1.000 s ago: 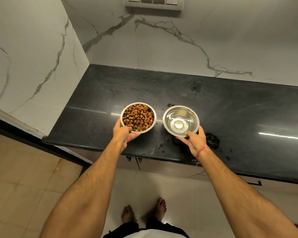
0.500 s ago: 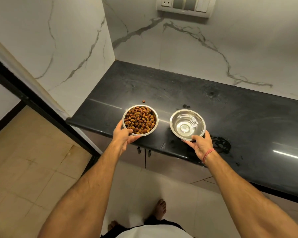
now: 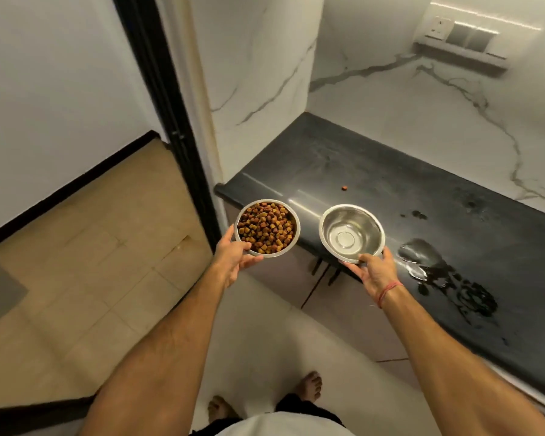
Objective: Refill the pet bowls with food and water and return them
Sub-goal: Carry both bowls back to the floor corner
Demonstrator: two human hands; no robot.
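— Head view: which step is judged to be in hand?

— The carrying back. Both bowls are filled and held clear of the black counter (image 3: 375, 184), so only the return is left to be done. The food bowl (image 3: 267, 227), heaped with kibble, is pinched at its near rim by the left hand (image 3: 233, 259), thumb over the edge and fingers curled beneath. The water bowl (image 3: 351, 233) is gripped the same way at its near rim by the right hand (image 3: 372, 272).

— And where are the bowls placed relative to the hands?

— Each is held out beyond its hand, away from the body; the food bowl hangs past the counter's end, the water bowl over its front edge.

— What is called for next?

— A level carry, it is judged, since water is easily slopped. A wet patch (image 3: 422, 259) and one stray kibble (image 3: 345, 187) are seen on the counter. The doorway (image 3: 158, 89) lies to the left.
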